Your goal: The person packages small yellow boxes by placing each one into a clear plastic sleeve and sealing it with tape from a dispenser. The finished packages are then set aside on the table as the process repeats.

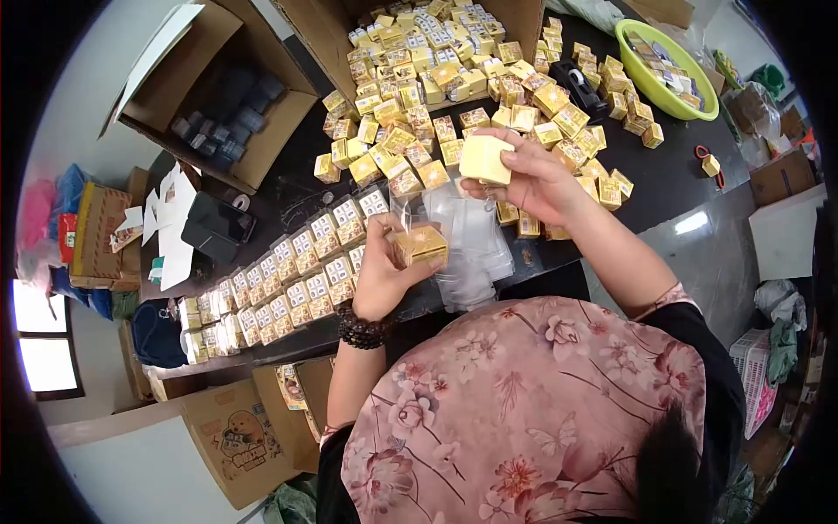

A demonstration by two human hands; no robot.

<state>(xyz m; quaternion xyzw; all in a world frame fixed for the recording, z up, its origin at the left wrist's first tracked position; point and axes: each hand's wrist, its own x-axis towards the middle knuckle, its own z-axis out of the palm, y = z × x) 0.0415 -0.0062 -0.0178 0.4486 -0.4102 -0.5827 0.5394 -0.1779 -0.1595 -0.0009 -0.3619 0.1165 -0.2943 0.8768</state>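
Note:
My left hand (381, 278) is closed around a small gold printed box (422, 245), which appears to sit inside a clear plastic bag. My right hand (539, 182) grips a small pale-yellow box (485, 161) between thumb and fingers, a little above and to the right of the left hand. Flat clear plastic bags (476, 240) lie in a stack on the table just beneath both hands. Beside my left wrist run neat rows of small boxes with white label faces (301, 291). Loose gold boxes (397, 140) are heaped beyond my hands.
A large open carton (319, 39) spills small boxes onto the black table (284, 188). At the left stand another carton (288, 113) and a dark phone-like device (218, 225). A tape dispenser (580, 92), green basin (711, 113) and red-handled scissors (702, 153) lie right.

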